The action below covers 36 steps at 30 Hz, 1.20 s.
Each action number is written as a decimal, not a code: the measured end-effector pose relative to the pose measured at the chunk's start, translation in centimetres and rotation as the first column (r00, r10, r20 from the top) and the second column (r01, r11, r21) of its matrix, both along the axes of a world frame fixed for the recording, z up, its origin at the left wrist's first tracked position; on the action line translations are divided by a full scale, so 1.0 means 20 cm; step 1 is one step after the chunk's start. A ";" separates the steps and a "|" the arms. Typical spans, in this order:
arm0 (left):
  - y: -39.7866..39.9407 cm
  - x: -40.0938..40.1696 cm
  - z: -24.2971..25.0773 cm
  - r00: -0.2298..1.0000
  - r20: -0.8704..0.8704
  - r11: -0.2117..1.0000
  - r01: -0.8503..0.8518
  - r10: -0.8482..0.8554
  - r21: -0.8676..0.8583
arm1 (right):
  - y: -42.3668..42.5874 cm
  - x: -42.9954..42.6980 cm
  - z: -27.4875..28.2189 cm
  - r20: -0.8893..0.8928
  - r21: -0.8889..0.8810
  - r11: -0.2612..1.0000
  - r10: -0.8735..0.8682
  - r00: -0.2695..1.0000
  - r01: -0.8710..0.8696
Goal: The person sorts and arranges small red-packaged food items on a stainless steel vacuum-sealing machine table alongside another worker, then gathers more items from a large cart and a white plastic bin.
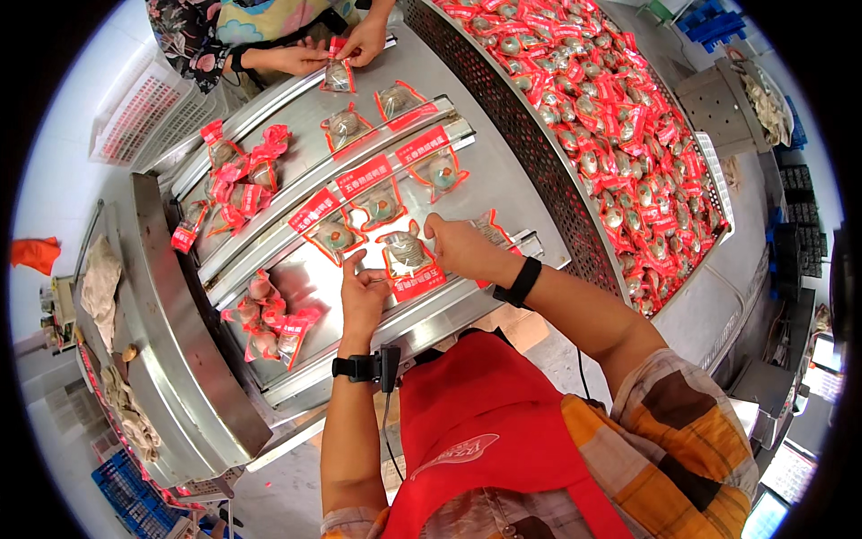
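Observation:
A clear pouch with a red printed end, holding an egg [407, 250], lies between my hands on the steel bed [323, 269] of a packing machine. Its red end rests over the near metal bar. My left hand [363, 293] is at the pouch's left edge, index finger extended and the others loosely bent. On the other side my right hand [465, 249] is curled by the pouch's upper right edge; whether it pinches the film is hidden. Another egg pouch [491, 228] sits partly behind my right hand. Beyond, several pouches [380, 202] lie with red ends on the middle bar [303, 222].
Bunched egg pouches [273, 320] lie near left, with another heap [246, 178] farther back. Opposite, a person's hands [363, 40] hold a pouch [338, 75]. A perforated bin [539, 168] heaped with pouches stands right. A heavy steel machine part [182, 323] borders the left.

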<state>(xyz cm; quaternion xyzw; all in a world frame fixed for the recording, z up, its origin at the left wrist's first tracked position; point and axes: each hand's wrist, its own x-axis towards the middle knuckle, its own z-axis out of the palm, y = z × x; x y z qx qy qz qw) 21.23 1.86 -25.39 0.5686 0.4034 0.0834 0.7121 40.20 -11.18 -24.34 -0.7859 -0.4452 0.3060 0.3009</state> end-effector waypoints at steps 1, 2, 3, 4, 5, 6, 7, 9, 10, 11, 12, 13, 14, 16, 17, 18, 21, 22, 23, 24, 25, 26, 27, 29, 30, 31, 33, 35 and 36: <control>0.00 0.01 0.00 1.000 -0.003 1.000 0.024 -0.024 0.003 | -0.01 0.00 0.00 0.000 0.001 1.000 0.001 1.000 -0.001; -0.01 0.02 0.01 1.000 0.002 1.000 0.022 -0.022 -0.004 | -0.02 0.01 0.01 0.012 -0.019 1.000 0.005 1.000 -0.005; -0.03 0.02 0.01 0.999 -0.003 0.999 0.044 -0.044 -0.024 | -0.02 0.02 0.02 0.024 -0.039 0.999 0.009 1.000 -0.008; -0.04 0.03 0.01 0.998 -0.006 0.997 0.065 -0.066 -0.044 | -0.03 0.03 0.04 0.036 -0.059 0.998 0.012 0.999 -0.010; -0.04 0.03 0.01 0.996 -0.009 0.994 0.087 -0.088 -0.063 | -0.04 0.03 0.06 0.046 -0.089 0.995 0.050 0.998 -0.046; -0.06 0.04 0.01 0.995 -0.014 0.994 0.094 -0.095 -0.047 | -0.05 0.03 0.09 0.055 -0.119 0.990 0.088 0.995 -0.081; -0.07 0.03 0.01 0.995 -0.019 0.994 0.102 -0.102 -0.030 | -0.06 0.03 0.12 0.063 -0.149 0.982 0.126 0.990 -0.116; -0.09 0.03 0.03 0.993 -0.032 0.993 0.116 -0.116 -0.002 | -0.09 0.01 0.19 0.086 -0.142 0.986 0.101 0.991 -0.088; -0.09 0.04 0.05 0.972 -0.178 0.962 0.188 -0.153 0.199 | -0.11 -0.01 0.22 0.096 -0.140 0.987 0.089 0.991 -0.076; -0.09 0.04 0.04 0.975 -0.169 0.965 0.179 -0.147 0.190 | -0.12 -0.03 0.25 0.096 -0.078 0.986 0.157 0.983 -0.150; -0.08 0.04 0.02 0.977 -0.160 0.969 0.169 -0.140 0.181 | -0.15 -0.05 0.27 0.099 -0.017 0.974 0.225 0.969 -0.224; -0.07 0.04 0.00 0.980 -0.151 0.972 0.158 -0.132 0.172 | -0.16 -0.06 0.28 0.106 0.044 0.954 0.292 0.951 -0.298; -0.07 0.04 -0.01 0.984 -0.113 0.977 0.157 -0.141 0.143 | -0.17 -0.07 0.27 0.107 0.028 0.944 0.323 0.940 -0.328; -0.06 0.05 -0.02 0.972 -0.163 0.961 0.197 -0.167 0.193 | -0.20 -0.09 0.22 0.108 -0.004 0.921 0.388 0.915 -0.390; -0.06 0.04 -0.03 0.966 -0.189 0.952 0.214 -0.174 0.217 | -0.22 -0.10 0.19 0.189 0.012 0.915 0.393 0.900 -0.403; -0.05 0.03 -0.03 0.956 -0.212 0.928 0.256 -0.201 0.273 | -0.22 -0.11 0.17 0.267 0.036 0.906 0.398 0.877 -0.422; -0.09 -0.05 0.00 0.940 -0.221 0.889 0.324 -0.262 0.325 | -0.26 -0.10 0.16 0.379 0.055 0.874 0.429 0.820 -0.483; -0.12 -0.08 0.03 0.942 -0.238 0.889 0.310 -0.238 0.338 | -0.27 -0.09 0.17 0.395 0.054 0.862 0.445 0.803 -0.504; -0.14 -0.13 0.09 0.947 -0.242 0.821 0.305 -0.209 0.483 | -0.27 -0.09 0.20 0.356 0.014 0.867 0.461 0.813 -0.498; -0.14 -0.18 0.19 0.966 -0.204 0.865 0.233 -0.156 0.445 | -0.27 -0.08 0.27 0.317 -0.030 0.870 0.476 0.821 -0.492; -0.15 -0.23 0.26 0.981 -0.165 0.901 0.163 -0.104 0.402 | -0.26 -0.09 0.32 0.279 -0.077 0.872 0.485 0.829 -0.484; -0.16 -0.32 0.24 0.998 -0.051 0.994 -0.026 0.032 0.105 | -0.24 -0.12 0.35 0.220 0.049 0.908 0.396 0.892 -0.415; -0.15 -0.40 0.23 0.987 0.047 0.983 -0.151 0.156 -0.105 | -0.19 -0.15 0.36 0.134 0.063 0.921 0.373 0.918 -0.384; -0.11 -0.51 0.27 0.858 -0.042 0.721 -0.456 0.512 -0.522 | -0.05 -0.26 0.38 -0.044 0.079 0.944 0.323 0.945 -0.319; -0.07 -0.54 0.27 0.783 -0.083 0.589 -0.528 0.616 -0.612 | 0.04 -0.32 0.39 -0.082 0.137 0.944 0.314 0.946 -0.301; -0.03 -0.55 0.27 0.697 -0.137 0.440 -0.579 0.704 -0.687 | 0.12 -0.37 0.37 -0.095 0.162 0.949 0.288 0.953 -0.271; 0.03 -0.59 0.26 0.648 -0.102 0.446 -0.621 0.755 -0.645 | 0.28 -0.46 0.30 -0.123 0.213 0.954 0.242 0.962 -0.213; 0.07 -0.66 0.15 0.642 -0.071 0.495 -0.652 0.763 -0.574 | 0.43 -0.54 0.26 -0.200 0.201 0.969 0.181 0.963 -0.141; 0.08 -0.65 0.17 0.690 -0.131 0.522 -0.644 0.712 -0.559 | 0.47 -0.54 0.24 -0.235 0.190 0.977 0.143 0.961 -0.099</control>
